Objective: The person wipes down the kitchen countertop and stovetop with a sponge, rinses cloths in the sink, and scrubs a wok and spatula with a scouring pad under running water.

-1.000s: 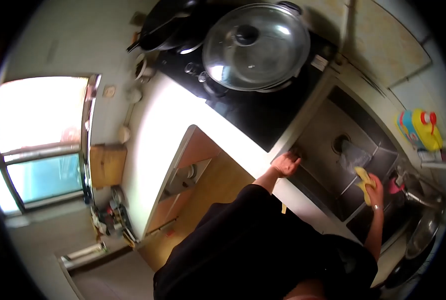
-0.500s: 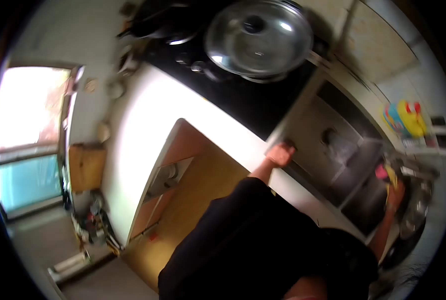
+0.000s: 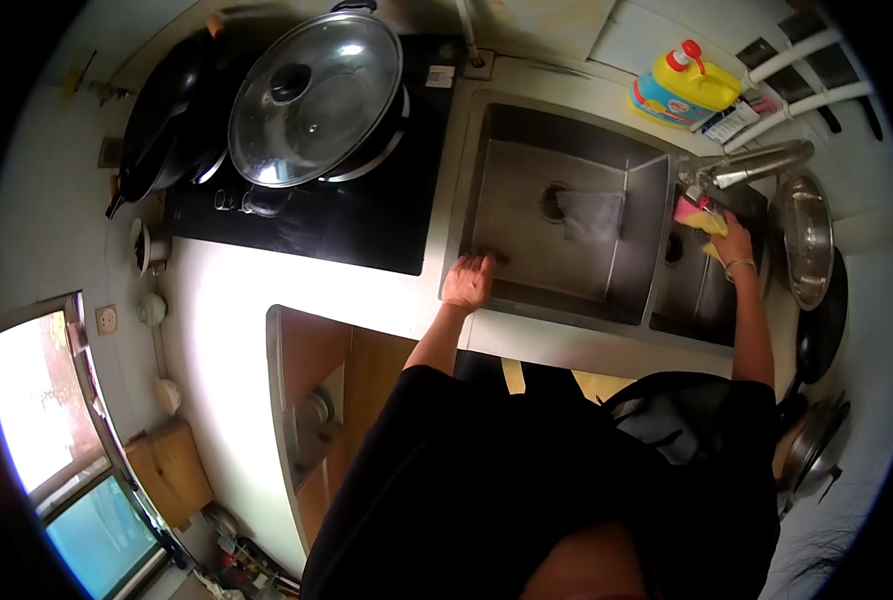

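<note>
My left hand (image 3: 469,283) rests at the near left edge of the steel sink (image 3: 526,300), its fingers bent over the rim beside a small dark object too unclear to name. My right hand (image 3: 734,240) is over the smaller right basin and holds a yellow cloth (image 3: 707,221), close below the faucet (image 3: 764,163). A pink item (image 3: 688,208) touches the cloth's left side. In the large basin a translucent plastic piece (image 3: 594,214) lies beside the drain (image 3: 552,201).
On the black stove (image 3: 366,232) stand a glass-lidded pan (image 3: 316,100) and a dark wok (image 3: 166,120). Behind the sink is a yellow bottle (image 3: 681,88). A steel bowl (image 3: 804,240) and dark pans stand at the right.
The view has turned and shifted toward the sink. My right hand has moved with the yellow cloth from the large basin to the smaller one by the faucet. My left hand stays at the sink edge.
</note>
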The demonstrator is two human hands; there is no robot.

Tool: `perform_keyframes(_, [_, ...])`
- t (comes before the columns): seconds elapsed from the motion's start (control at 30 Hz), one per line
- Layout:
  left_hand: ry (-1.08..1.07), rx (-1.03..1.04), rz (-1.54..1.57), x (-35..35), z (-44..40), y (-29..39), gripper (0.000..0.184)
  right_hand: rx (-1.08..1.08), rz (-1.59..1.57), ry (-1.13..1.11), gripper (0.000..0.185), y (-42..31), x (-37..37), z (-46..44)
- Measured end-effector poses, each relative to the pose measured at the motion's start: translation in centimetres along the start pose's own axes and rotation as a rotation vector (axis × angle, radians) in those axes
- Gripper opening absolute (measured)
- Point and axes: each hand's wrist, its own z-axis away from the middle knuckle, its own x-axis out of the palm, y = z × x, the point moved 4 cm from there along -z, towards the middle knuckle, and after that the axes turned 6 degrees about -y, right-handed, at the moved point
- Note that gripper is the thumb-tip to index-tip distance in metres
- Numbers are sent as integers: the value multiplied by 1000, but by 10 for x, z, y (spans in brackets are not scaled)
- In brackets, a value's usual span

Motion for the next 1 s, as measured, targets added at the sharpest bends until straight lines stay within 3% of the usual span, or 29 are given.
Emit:
perform_keyframes(0.07, [14,10,24,-20,-7,14,21,-107,-191,123,48,-33,-2,15])
perform_keyframes(0.13, [-131,-357,349,-15,-18,14,21,-183,-453,177,34,-53,27,22])
perform_keyframes(0.17, [-8,-389,864,36,-25,-10,26,-112,-717,-44,30,-51,64,11])
perform_keyframes(0.2, [-18,-385,860,32,-35,0,26,-41,-976,-270,27,-51,93,4])
perform_keyframes(0.27, [-11,-360,1662,9,-58,37,44,-77,-895,-330,25,-88,98,12])
perform_keyframes(0.3, [-20,-358,1656,-8,-65,52,44,-115,-891,-331,27,-96,108,10])
perform_keyframes(0.37, [-84,-211,1966,-35,-81,82,55,-184,-825,-254,31,-108,123,3])
perform_keyframes(0.47, [-106,-171,1981,-25,-101,92,59,-136,-692,-185,31,-112,127,1])
perform_keyframes(0.53, [-75,-208,1937,-9,-112,92,52,-121,-351,-165,24,-112,134,5])
perform_keyframes(0.6, [11,-465,1711,23,-123,76,42,-99,-306,-314,37,-109,157,19])
perform_keyframes(0.7, [167,-486,1472,36,-136,67,30,-197,-270,-539,50,-113,197,31])
perform_keyframes(0.73, [162,-487,1466,33,-138,69,30,-300,-223,-606,52,-124,188,42])
perform_keyframes(0.8, [219,-397,1462,21,-142,72,24,-712,-224,-750,49,-131,220,44])
perform_keyframes(0.83, [201,-408,1454,16,-144,74,24,-714,-238,-747,49,-131,230,37])
perform_keyframes(0.9, [146,-481,1600,11,-142,84,24,-355,-155,-764,40,-127,248,13])
perform_keyframes(0.93, [94,-555,1759,16,-141,88,25,-350,-176,-764,40,-131,240,9])
perform_keyframes(1.0, [-9,-530,1710,30,-144,87,27,474,-1511,-1146,33,-128,233,14])
